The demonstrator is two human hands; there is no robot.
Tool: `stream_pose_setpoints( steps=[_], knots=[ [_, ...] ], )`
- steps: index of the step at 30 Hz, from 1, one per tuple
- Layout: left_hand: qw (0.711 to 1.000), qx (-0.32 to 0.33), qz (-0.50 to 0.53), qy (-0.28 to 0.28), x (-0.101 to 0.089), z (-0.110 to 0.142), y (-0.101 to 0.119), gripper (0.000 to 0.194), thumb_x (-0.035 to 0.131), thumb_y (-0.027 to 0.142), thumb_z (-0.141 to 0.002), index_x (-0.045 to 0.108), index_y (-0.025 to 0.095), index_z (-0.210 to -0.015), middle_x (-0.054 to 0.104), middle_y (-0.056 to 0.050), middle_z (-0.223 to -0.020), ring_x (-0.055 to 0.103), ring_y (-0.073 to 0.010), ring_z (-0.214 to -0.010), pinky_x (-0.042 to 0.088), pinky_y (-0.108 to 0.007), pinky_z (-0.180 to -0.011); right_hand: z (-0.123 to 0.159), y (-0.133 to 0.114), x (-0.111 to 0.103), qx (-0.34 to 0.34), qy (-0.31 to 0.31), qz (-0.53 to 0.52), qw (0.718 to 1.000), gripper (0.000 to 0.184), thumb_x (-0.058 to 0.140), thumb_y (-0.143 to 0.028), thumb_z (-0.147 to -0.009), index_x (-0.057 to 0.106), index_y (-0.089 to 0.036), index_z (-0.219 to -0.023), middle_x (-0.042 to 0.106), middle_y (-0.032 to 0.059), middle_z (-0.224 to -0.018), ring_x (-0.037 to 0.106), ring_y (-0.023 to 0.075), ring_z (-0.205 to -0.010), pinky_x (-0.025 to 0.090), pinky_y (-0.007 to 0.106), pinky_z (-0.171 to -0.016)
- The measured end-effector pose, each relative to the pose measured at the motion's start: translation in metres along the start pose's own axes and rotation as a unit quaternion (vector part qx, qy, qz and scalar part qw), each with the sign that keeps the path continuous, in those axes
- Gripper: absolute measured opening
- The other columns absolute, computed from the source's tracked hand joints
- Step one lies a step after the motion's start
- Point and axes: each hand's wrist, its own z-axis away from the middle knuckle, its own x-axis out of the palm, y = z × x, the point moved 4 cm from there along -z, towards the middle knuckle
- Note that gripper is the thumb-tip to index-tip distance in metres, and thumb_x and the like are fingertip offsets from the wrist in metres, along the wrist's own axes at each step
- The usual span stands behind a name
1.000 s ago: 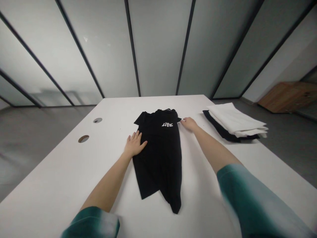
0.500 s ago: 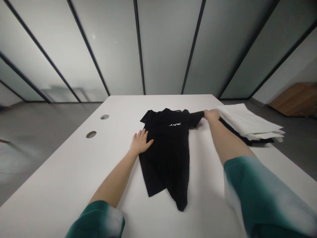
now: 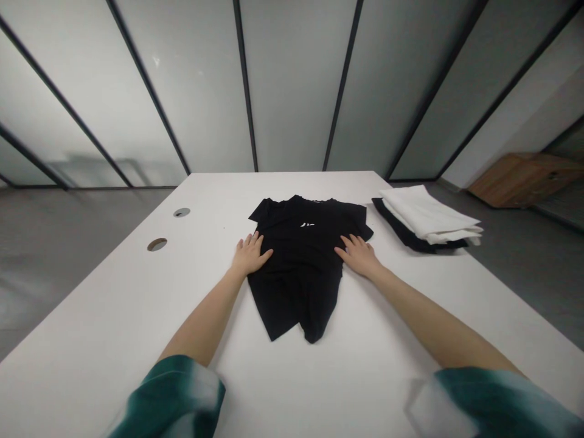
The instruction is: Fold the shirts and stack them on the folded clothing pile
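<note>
A black T-shirt (image 3: 301, 261) with a small white print on its chest lies on the white table (image 3: 356, 377), collar toward the far end. Its lower hem is uneven and bunched, more so on the right. My left hand (image 3: 249, 254) rests flat on the shirt's left edge below the sleeve, fingers spread. On the opposite edge, just under the right sleeve, my right hand (image 3: 360, 255) lies with fingers apart, touching the cloth. Neither hand grips the fabric.
A pile of folded white cloth (image 3: 426, 210) on top of black cloth (image 3: 401, 230) sits at the table's right edge. Two round holes (image 3: 157, 244) pierce the tabletop at left. Frosted glass panels (image 3: 292, 85) stand behind the table, and a wooden cabinet (image 3: 515, 179) is at far right.
My right hand has let go of the right sleeve and moved down and inward onto the shirt's side. The sleeve now lies closer in, and the hem has drawn up. My left hand stays at its edge.
</note>
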Motion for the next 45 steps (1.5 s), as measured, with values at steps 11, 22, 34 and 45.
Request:
stream_pose_setpoints(
  steps=[11, 22, 34, 45],
  knots=[
    [0.978, 0.112, 0.137, 0.111, -0.011, 0.003, -0.002, 0.042, 0.047, 0.041, -0.092, 0.062, 0.019, -0.125, 0.067, -0.010, -0.126, 0.064, -0.0242, -0.115, 0.049, -0.038, -0.104, -0.034, 0.030, -0.005, 0.001, -0.044, 0.028, 0.999, 0.063, 0.032, -0.050, -0.098, 0.039, -0.020, -0.153, 0.033, 0.0143, -0.161, 0.026, 0.0361, -0.148, 0.025, 0.053, -0.116],
    [0.978, 0.175, 0.090, 0.070, -0.016, 0.010, 0.026, 0.033, 0.049, 0.043, -0.094, 0.067, 0.019, -0.106, 0.068, -0.009, -0.103, 0.063, -0.0238, -0.099, 0.049, -0.038, -0.093, -0.020, -0.006, -0.033, -0.031, 0.028, -0.022, 0.999, 0.040, 0.040, -0.041, -0.098, 0.071, -0.016, -0.104, 0.069, 0.0139, -0.106, 0.062, 0.0274, -0.102, 0.044, 0.039, -0.093],
    [0.993, 0.094, -0.055, 0.036, -0.013, 0.022, 0.058, 0.039, 0.046, 0.046, -0.097, 0.064, 0.020, -0.121, 0.060, -0.013, -0.128, 0.055, -0.0305, -0.117, 0.043, -0.044, -0.099, 0.027, 0.018, -0.021, 0.064, 0.104, -0.024, 0.992, 0.041, 0.040, -0.029, -0.094, 0.070, -0.014, -0.117, 0.066, 0.0171, -0.122, 0.059, 0.0315, -0.110, 0.045, 0.043, -0.093],
    [0.996, 0.025, -0.051, 0.074, -0.017, 0.013, 0.037, 0.029, 0.041, 0.029, -0.095, 0.065, 0.019, -0.109, 0.064, -0.016, -0.114, 0.058, -0.0325, -0.110, 0.044, -0.045, -0.090, 0.027, 0.014, -0.024, 0.019, 0.053, 0.001, 0.998, 0.033, 0.046, -0.019, -0.089, 0.074, -0.019, -0.107, 0.067, 0.0132, -0.113, 0.059, 0.0279, -0.104, 0.043, 0.038, -0.087]
  ],
)
